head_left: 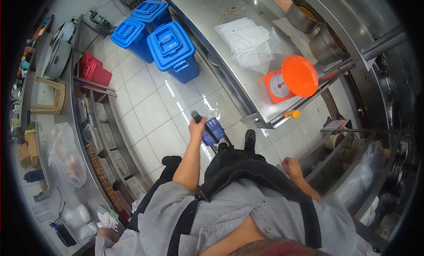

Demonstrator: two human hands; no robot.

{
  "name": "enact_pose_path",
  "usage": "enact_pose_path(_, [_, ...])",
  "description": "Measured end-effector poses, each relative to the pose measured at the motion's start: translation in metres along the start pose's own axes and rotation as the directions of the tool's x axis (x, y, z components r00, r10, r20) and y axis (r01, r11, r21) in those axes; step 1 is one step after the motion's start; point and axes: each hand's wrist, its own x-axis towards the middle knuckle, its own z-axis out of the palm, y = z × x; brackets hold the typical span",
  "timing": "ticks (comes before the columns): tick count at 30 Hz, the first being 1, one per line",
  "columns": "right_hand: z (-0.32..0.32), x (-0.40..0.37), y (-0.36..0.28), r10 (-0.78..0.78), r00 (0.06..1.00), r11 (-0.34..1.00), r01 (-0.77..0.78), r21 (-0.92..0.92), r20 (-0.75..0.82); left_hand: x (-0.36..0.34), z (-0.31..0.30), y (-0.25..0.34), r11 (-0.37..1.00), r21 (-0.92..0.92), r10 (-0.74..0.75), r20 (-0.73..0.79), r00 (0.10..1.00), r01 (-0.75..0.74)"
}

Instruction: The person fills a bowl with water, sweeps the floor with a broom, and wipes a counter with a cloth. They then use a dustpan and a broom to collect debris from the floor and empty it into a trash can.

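Observation:
My left hand [197,128] is wrapped around a black handle [196,116] that stands up from the floor. Below and beside it sits a purple-blue slotted plastic part [213,131], seemingly the tool's lower end; its exact kind is hard to make out from above. A black shoe [250,140] is on the tiles to the right of it. My right hand [292,166] hangs low at my side with fingers curled in, and nothing shows in it. The shelf rack [349,143] on the right is the nearest thing to that hand.
Blue lidded bins [172,50] stand on the tiled floor ahead. A steel table [198,10] holds an orange scale [299,77], white sheets [243,39] and metal pots [304,15]. At left, beside a counter with a plastic bag [67,156], another person's hand [107,234] and leg show.

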Motion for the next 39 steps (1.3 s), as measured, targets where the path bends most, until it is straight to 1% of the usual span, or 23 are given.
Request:
enact_pose_path(2, [-0.004,0.014,-0.044,-0.164,0.986,0.984,0.161,0.080,0.035,0.000,0.000,-0.035,0.992,0.089,0.090,-0.060,0.994,-0.085])
enact_pose_path(4, [-0.004,0.032,-0.084,-0.355,0.935,0.932,0.355,0.076,-0.016,-0.003,-0.015,-0.033,0.992,0.036,0.125,-0.093,0.988,-0.122])
enact_pose_path(5, [-0.013,0.033,-0.116,-0.393,0.919,0.913,0.392,0.114,-0.017,-0.014,-0.025,-0.034,0.989,-0.011,0.145,-0.115,0.983,-0.147])
enact_pose_path(6, [-0.021,0.036,-0.146,-0.428,0.904,0.891,0.425,0.156,-0.021,-0.019,-0.039,-0.024,0.992,-0.012,0.122,-0.082,0.989,-0.123])
enact_pose_path(7, [-0.012,0.049,-0.161,-0.478,0.878,0.868,0.478,0.135,-0.035,-0.014,-0.050,-0.024,0.988,-0.037,0.150,-0.063,0.987,-0.152])
enact_pose_path(8, [-0.012,0.057,-0.181,-0.512,0.858,0.839,0.510,0.191,-0.043,-0.013,-0.063,-0.027,0.983,-0.054,0.172,-0.043,0.984,-0.175])
enact_pose_path(10, [-0.017,0.072,-0.220,-0.594,0.797,0.769,0.603,0.211,-0.111,-0.033,-0.091,0.011,0.981,-0.059,0.185,0.021,0.983,-0.183])
enact_pose_path(12, [-0.038,0.084,-0.254,-0.601,0.784,0.745,0.620,0.248,-0.155,-0.048,-0.114,0.043,0.973,-0.076,0.223,0.085,0.971,-0.216])
enact_pose_path(14, [-0.052,0.111,-0.273,-0.587,0.747,0.716,0.659,0.230,-0.312,-0.055,-0.130,0.070,0.952,-0.114,0.294,0.092,0.951,-0.283])
enact_pose_path(15, [-0.065,0.122,-0.286,-0.521,0.769,0.741,0.623,0.251,-0.370,-0.059,-0.137,0.083,0.929,-0.155,0.352,0.096,0.931,-0.335])
enact_pose_path(16, [-0.080,0.137,-0.297,-0.454,0.784,0.762,0.587,0.271,-0.423,-0.063,-0.142,0.101,0.936,-0.159,0.329,0.072,0.942,-0.315])
enact_pose_path(18, [-0.097,0.202,-0.308,-0.383,0.723,0.789,0.579,0.203,-0.575,-0.044,-0.141,0.107,0.895,-0.227,0.383,-0.053,0.922,-0.384])
enact_pose_path(19, [-0.111,0.232,-0.314,-0.379,0.718,0.791,0.579,0.199,-0.583,-0.031,-0.138,0.108,0.881,-0.284,0.378,-0.061,0.924,-0.379])
enact_pose_path(20, [-0.123,0.261,-0.319,-0.247,0.723,0.864,0.466,0.191,-0.645,-0.020,-0.135,0.108,0.866,-0.337,0.369,-0.069,0.927,-0.370])
enact_pose_path(21, [-0.133,0.286,-0.322,-0.112,0.704,0.918,0.343,0.198,-0.701,-0.014,-0.132,0.114,0.875,-0.310,0.377,-0.048,0.925,-0.372])
enact_pose_path(22, [-0.141,0.313,-0.320,-0.105,0.699,0.916,0.344,0.204,-0.707,-0.008,-0.127,0.121,0.882,-0.293,0.379,-0.029,0.925,-0.370])
enact_pose_path(24, [-0.158,0.366,-0.313,0.209,0.707,0.952,0.011,0.307,-0.675,0.001,-0.120,0.139,0.898,-0.230,0.391,0.031,0.920,-0.374])
enact_pose_path(25, [-0.171,0.380,-0.314,0.213,0.702,0.948,0.020,0.318,-0.680,0.007,-0.115,0.151,0.899,-0.250,0.384,0.057,0.922,-0.359])
enact_pose_path(27, [-0.177,0.391,-0.309,0.420,0.751,0.890,-0.230,0.395,-0.510,0.019,-0.113,0.163,0.907,-0.268,0.363,0.115,0.925,-0.323])
enact_pose_path(31, [-0.170,0.410,-0.321,0.422,0.767,0.903,-0.310,0.297,-0.484,0.048,-0.113,0.187,0.917,-0.277,0.340,0.159,0.927,-0.288])
enact_pose_path(33, [-0.163,0.417,-0.335,0.292,0.814,0.951,-0.193,0.241,-0.503,0.055,-0.111,0.200,0.931,-0.256,0.307,0.163,0.938,-0.261])
enact_pose_path(37, [-0.145,0.441,-0.333,0.268,0.819,0.962,-0.199,0.188,-0.507,0.066,-0.103,0.213,0.940,-0.234,0.297,0.201,0.934,-0.249])
enact_pose_path(39, [-0.136,0.455,-0.334,0.078,0.854,0.989,-0.002,0.146,-0.515,0.072,-0.100,0.216,0.938,-0.236,0.305,0.222,0.926,-0.253])
